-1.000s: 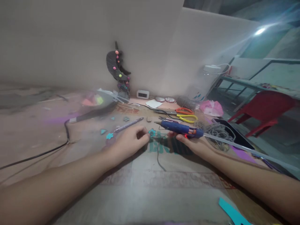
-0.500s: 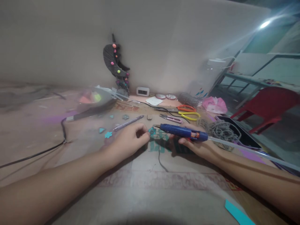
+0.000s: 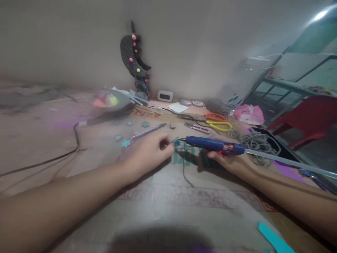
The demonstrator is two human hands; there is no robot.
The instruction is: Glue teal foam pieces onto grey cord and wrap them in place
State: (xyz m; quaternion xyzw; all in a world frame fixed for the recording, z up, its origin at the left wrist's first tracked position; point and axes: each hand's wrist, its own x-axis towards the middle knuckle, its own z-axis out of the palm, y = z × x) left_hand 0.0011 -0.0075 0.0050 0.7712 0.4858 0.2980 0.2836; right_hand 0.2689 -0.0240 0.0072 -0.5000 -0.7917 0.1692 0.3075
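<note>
my left hand (image 3: 150,153) pinching a teal flower (image 3: 177,142) low over the table (image 3: 160,211), my right hand (image 3: 226,161) wrapped around a blue glue gun (image 3: 210,143), its tip at the flower, contact unclear to me, grey string (image 3: 184,173) trailing nearby, scissors (image 3: 219,126) beyond

Room to pass lies across the near worktop (image 3: 147,207) — farther in, the glue gun (image 3: 216,144) (then scissors (image 3: 209,122)) obstructs.

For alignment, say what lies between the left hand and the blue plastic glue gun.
A small teal flower-shaped piece, at the left hand, in the head view.
</note>
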